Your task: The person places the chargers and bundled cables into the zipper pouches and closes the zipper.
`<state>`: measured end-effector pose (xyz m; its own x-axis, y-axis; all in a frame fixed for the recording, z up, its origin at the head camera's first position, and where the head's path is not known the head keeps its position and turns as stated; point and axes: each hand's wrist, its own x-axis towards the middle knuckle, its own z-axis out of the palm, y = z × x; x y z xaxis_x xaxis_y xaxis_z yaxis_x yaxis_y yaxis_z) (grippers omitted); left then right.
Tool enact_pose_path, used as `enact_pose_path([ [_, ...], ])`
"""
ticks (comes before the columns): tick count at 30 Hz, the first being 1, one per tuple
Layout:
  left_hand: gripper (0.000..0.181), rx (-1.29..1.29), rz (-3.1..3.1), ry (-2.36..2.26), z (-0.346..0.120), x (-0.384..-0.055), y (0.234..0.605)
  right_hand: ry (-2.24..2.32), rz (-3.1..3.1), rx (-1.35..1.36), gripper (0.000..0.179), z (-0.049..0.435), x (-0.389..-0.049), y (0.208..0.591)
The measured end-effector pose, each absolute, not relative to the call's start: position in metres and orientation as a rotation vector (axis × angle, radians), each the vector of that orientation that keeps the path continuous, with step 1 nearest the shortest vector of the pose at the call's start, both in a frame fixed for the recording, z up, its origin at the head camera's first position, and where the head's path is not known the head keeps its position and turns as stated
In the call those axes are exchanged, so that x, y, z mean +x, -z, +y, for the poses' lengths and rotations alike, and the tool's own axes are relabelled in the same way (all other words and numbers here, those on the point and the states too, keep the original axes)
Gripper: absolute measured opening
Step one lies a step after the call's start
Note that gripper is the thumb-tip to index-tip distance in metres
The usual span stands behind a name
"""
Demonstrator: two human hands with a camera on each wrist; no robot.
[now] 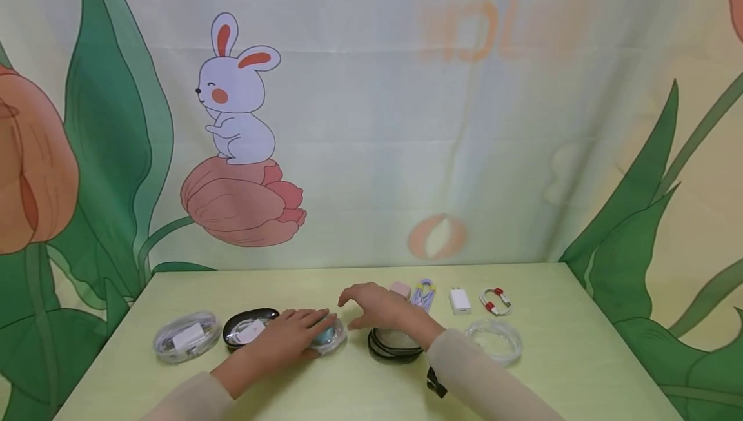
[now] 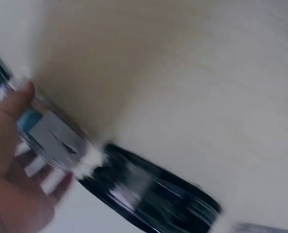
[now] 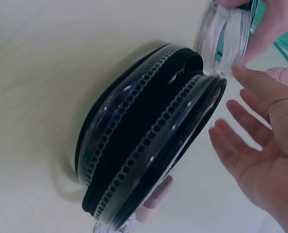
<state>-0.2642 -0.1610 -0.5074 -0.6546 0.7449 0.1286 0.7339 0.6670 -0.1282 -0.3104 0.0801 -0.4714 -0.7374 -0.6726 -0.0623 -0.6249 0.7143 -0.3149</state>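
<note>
My left hand (image 1: 290, 334) holds a small round clear case (image 1: 329, 338) with something blue in it, low over the table. In the left wrist view, its thumb lies on one edge of that clear case (image 2: 56, 141) and the other fingers at the opposite edge. My right hand (image 1: 377, 305) hovers with fingers spread and thumb close to the same case, holding nothing. Below the right hand sits a clear zip case with black trim (image 3: 149, 131). Just left of the left hand is another black-trimmed case (image 1: 249, 329) with a white cable inside.
A clear case with a white cable (image 1: 187, 337) lies far left. Along the back right are a pink block (image 1: 400, 289), a purple cable (image 1: 426, 293), a white charger plug (image 1: 460, 301) and a short white cable with red ties (image 1: 496, 302). Nearer lies a clear round case (image 1: 511, 343).
</note>
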Motion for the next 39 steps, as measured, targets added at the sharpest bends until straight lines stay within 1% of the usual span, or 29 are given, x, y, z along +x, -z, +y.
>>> enact_pose_path([
  [2, 0.068, -1.051, -2.734, -0.123, -0.153, -0.262, 0.511, 0.352, 2.791, -1.049, 0.023, 0.078, -0.308, 0.472],
  [3, 0.069, -0.973, -2.745, -0.126, -0.149, -0.261, 0.512, 0.312, 2.815, -1.059, 0.018, 0.076, -0.306, 0.473],
  [4, 0.070, -0.903, -2.749, -0.126, -0.145, -0.260, 0.513, 0.281, 2.836, -1.056, 0.017, 0.075, -0.304, 0.473],
  [6, 0.073, -0.790, -2.778, -0.115, -0.139, -0.258, 0.515, 0.231, 2.874, -1.055, 0.021, 0.070, -0.300, 0.476],
  [10, 0.081, -0.685, -2.861, -0.070, -0.134, -0.252, 0.513, 0.154, 2.966, -0.983, 0.025, 0.058, -0.291, 0.485],
  [13, 0.082, -0.716, -2.862, -0.050, -0.135, -0.248, 0.511, 0.117, 3.034, -0.870, 0.029, 0.050, -0.287, 0.492],
  [18, 0.070, -0.964, -2.706, -0.033, -0.139, -0.246, 0.514, 0.198, 3.083, -0.696, 0.038, 0.044, -0.283, 0.499],
  [20, 0.067, -1.016, -2.686, -0.005, -0.138, -0.246, 0.516, 0.224, 3.094, -0.665, 0.039, 0.043, -0.282, 0.501],
  [22, 0.063, -1.011, -2.713, 0.047, -0.136, -0.246, 0.516, 0.263, 3.091, -0.654, 0.039, 0.043, -0.281, 0.502],
  [26, 0.056, -0.923, -2.805, 0.133, -0.131, -0.243, 0.511, 0.328, 3.051, -0.655, 0.039, 0.043, -0.280, 0.503],
  [30, 0.053, -0.834, -2.851, 0.184, -0.128, -0.243, 0.509, 0.320, 3.014, -0.699, 0.040, 0.043, -0.279, 0.504],
  [36, 0.051, -0.765, -2.833, 0.174, -0.127, -0.248, 0.515, 0.058, 3.071, -0.935, 0.018, 0.052, -0.282, 0.504],
  [39, 0.050, -0.735, -2.828, 0.147, -0.126, -0.252, 0.519, -0.065, 3.080, -1.057, 0.014, 0.057, -0.286, 0.503],
])
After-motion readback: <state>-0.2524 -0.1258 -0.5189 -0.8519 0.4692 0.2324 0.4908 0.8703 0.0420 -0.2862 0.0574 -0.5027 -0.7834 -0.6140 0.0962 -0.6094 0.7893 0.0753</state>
